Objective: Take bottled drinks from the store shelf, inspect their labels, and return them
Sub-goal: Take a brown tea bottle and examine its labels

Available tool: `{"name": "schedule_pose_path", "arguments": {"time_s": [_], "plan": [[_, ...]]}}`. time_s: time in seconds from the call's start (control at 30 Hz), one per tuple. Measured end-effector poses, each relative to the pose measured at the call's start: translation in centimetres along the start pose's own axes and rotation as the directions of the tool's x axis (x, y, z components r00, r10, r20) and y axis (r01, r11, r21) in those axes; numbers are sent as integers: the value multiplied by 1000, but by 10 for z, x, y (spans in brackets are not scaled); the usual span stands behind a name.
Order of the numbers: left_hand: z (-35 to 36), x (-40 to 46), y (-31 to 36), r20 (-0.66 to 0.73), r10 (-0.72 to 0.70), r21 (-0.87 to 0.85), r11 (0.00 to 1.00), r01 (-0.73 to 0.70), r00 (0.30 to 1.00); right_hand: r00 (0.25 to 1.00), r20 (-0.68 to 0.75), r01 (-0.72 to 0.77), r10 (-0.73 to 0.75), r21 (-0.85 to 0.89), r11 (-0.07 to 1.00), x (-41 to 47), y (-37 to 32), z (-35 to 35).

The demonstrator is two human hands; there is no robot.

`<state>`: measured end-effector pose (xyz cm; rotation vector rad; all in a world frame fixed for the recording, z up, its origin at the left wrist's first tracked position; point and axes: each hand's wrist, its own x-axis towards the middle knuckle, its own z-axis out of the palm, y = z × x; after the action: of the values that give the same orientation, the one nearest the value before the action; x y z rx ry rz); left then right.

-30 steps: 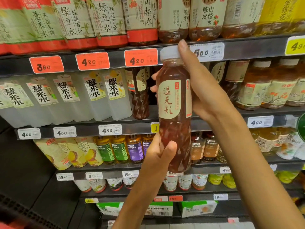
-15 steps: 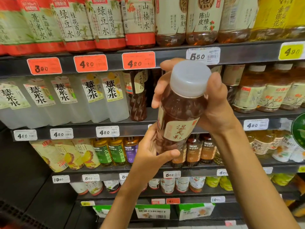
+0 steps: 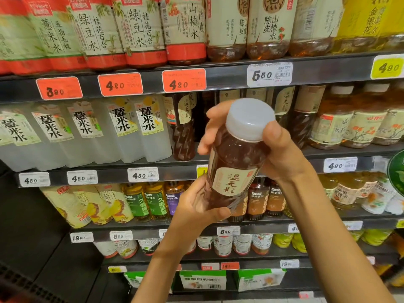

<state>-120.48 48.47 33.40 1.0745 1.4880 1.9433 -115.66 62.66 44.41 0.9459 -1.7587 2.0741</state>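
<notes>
**Bottle tipped toward the eye for a label check**

A person holds one dark bottle (image 3: 236,167) out in front of the store shelf (image 3: 218,77), clear of the rows of drinks behind it. The bottle leans with its white cap (image 3: 250,119) toward the camera and its base pointing down and away. The tilt appears meant to bring the cream label (image 3: 232,182) and its printed characters into plain view, which fits the inspecting step of the task; the return to the shelf is not yet done.

The right hand (image 3: 277,154) takes the upper end. Its grip is narrow, wrapped around the neck just below the cap: the thumb lies along the near side of the cap and shoulder, while the fingers (image 3: 209,130) curl around the far side and show past the bottle's left edge. The left hand (image 3: 196,204) takes the lower end, cupping the base from beneath and from the left, with its thumb pressed across the lower front of the bottle, just under the label. Both grips are closed on the bottle, one at each end, so the label in the middle stays uncovered.

Behind the hands, on the middle shelf, other dark bottles (image 3: 183,127) with a matching label stand upright. A gap among them likely marks where this one belongs, though the hands hide most of that spot.
</notes>
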Motion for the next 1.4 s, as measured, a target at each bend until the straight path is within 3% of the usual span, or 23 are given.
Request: {"name": "schedule_pose_path", "arguments": {"time_s": [0.23,0.37,0.53,0.67,0.73,0.8,0.9,0.97,1.03,1.13,1.23,1.4], "plan": [[-2,3,4,37,-30,21,999,30,999,996,-87,34,-36,-23,999,-1,0,7],[-2,-1,3,108,-77,2,997,78,991,958,-284,-25,43,64,998,7,0,2],[-1,-5,-5,171,-242,50,970,237,955,932,-329,-68,153,256,964,9,8,-10],[-6,-5,-12,189,-313,45,950,310,931,895,-418,-81,154,187,979,7,14,-13],[-7,-2,-11,153,-294,41,956,291,943,850,-521,-70,77,34,997,6,15,-15],[-2,4,-6,25,-301,32,953,301,953,799,-601,-87,-13,-138,987,7,17,-13],[4,11,-7,-162,-377,-121,925,361,912,774,-633,-165,24,-164,972,9,19,-14],[4,12,-6,-87,-424,-266,882,389,902,793,-591,-179,146,2,984,11,17,-17],[7,6,-1,140,-427,-436,783,443,893,823,-512,-159,246,207,965,11,18,-16],[11,3,-1,323,-399,-507,693,513,858,872,-386,-144,301,386,911,12,24,-9],[10,6,-4,246,-435,-442,745,500,866,871,-398,-151,289,344,927,15,25,-6],[1,9,-1,-98,-363,-222,916,335,927,795,-594,-193,123,-55,980,18,22,-4]]}}
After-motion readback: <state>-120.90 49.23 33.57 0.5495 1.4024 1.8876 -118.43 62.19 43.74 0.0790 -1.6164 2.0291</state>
